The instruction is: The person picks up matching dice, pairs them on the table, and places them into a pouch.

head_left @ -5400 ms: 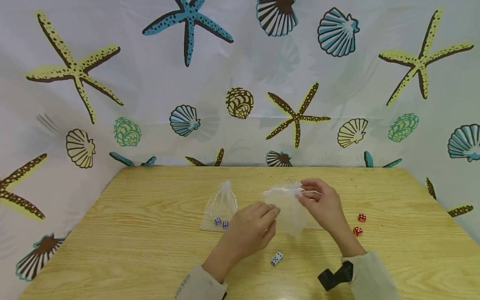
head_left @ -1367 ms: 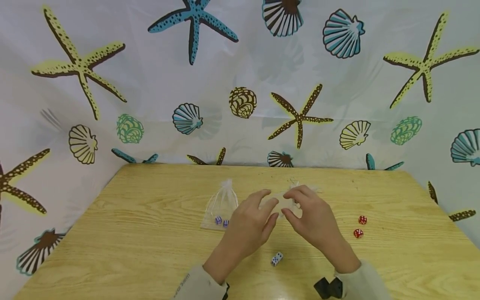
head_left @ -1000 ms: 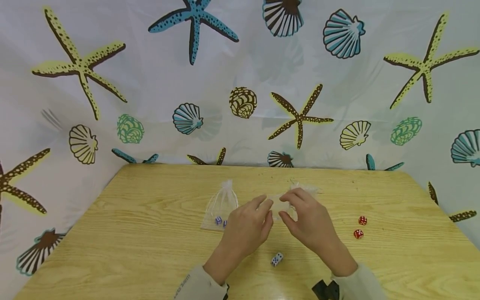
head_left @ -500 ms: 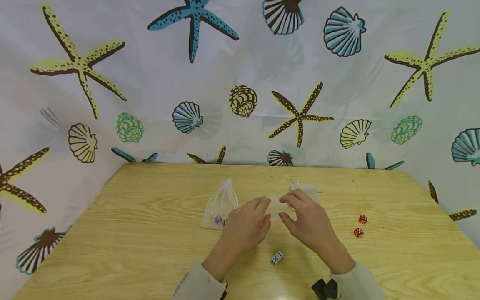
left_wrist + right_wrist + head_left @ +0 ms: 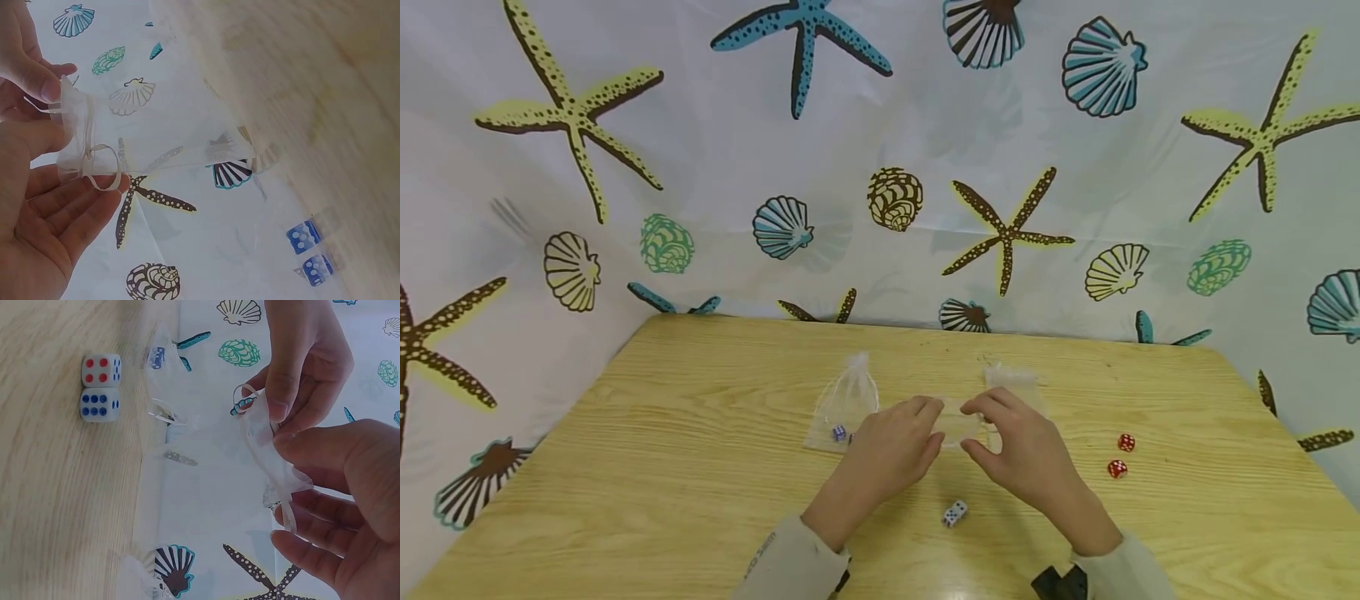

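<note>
Both hands hold a sheer white drawstring bag [image 5: 958, 423] by its mouth, between them and above the table. In the left wrist view, the left hand [image 5: 887, 450] pinches the gathered top edge of the bag [image 5: 103, 134] with thumb and fingers, and a cord loop hangs beside the fingertips. The right hand [image 5: 1026, 454] pinches the other side of the mouth; in the right wrist view its thumb lies on the fabric [image 5: 256, 447] and a cord hangs by its fingers. Two white dice [image 5: 955, 513] sit together on the table in front of the hands.
To the left stands a sheer bag [image 5: 831, 408] with blue dice [image 5: 838, 433] inside, partly behind the left hand. Another sheer bag [image 5: 1013, 379] lies behind the right hand. Two red dice [image 5: 1122, 456] rest at the right of the wooden table [image 5: 700, 467].
Earlier, the right hand was at the far corner of a spread bag; it has since come nearer. A bag now lies behind it. Over the last second the hands barely moved.
</note>
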`<state>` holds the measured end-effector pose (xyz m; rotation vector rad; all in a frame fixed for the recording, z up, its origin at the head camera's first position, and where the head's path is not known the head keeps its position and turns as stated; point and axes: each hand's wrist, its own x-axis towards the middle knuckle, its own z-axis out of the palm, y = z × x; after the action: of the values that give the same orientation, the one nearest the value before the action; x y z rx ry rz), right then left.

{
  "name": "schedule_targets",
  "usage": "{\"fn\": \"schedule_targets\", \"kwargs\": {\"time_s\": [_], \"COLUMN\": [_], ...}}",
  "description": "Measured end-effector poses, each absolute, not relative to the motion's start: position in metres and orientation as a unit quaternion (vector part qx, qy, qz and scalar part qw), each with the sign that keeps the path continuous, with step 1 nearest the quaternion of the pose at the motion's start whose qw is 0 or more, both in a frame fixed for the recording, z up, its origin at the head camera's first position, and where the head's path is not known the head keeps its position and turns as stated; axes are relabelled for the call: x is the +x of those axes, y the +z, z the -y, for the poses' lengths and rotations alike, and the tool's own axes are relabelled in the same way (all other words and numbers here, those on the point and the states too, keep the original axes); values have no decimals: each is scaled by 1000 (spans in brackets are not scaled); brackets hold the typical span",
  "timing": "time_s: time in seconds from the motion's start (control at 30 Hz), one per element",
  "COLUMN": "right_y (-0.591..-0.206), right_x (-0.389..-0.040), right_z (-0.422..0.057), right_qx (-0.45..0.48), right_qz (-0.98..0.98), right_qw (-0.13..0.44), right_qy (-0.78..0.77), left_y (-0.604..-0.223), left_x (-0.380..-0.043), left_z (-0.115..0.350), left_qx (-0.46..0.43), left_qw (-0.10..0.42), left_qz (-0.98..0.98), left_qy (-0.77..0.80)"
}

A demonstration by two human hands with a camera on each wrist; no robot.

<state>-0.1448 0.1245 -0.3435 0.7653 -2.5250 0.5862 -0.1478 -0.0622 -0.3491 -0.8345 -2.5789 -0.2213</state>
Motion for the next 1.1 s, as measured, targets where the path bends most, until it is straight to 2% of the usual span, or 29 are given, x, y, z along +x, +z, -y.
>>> {"fn": "schedule_targets", "kwargs": {"time_s": [0.27,0.6,0.97,1.1], "right_y": [-343,-344,-358,-363], "right_x": [-143,-135,-125,-126], "right_z": [-127,-132,-138,-136], "right_qx": [290,293,334,332], "right_qz": [906,905,902,907], "right_qw": [227,213,99,37], "right_qy": [209,224,256,258], "left_y": [-348,-348,-350,-351], "left_x": [-147,-149,-148,-147], "left_z": [64,68,65,65], "left_qx": [-296,-291,-294,-294], "left_qw": [210,228,212,202], "left_qz": [929,928,931,933], "left_qy": [-66,-43,-39,-48]}}
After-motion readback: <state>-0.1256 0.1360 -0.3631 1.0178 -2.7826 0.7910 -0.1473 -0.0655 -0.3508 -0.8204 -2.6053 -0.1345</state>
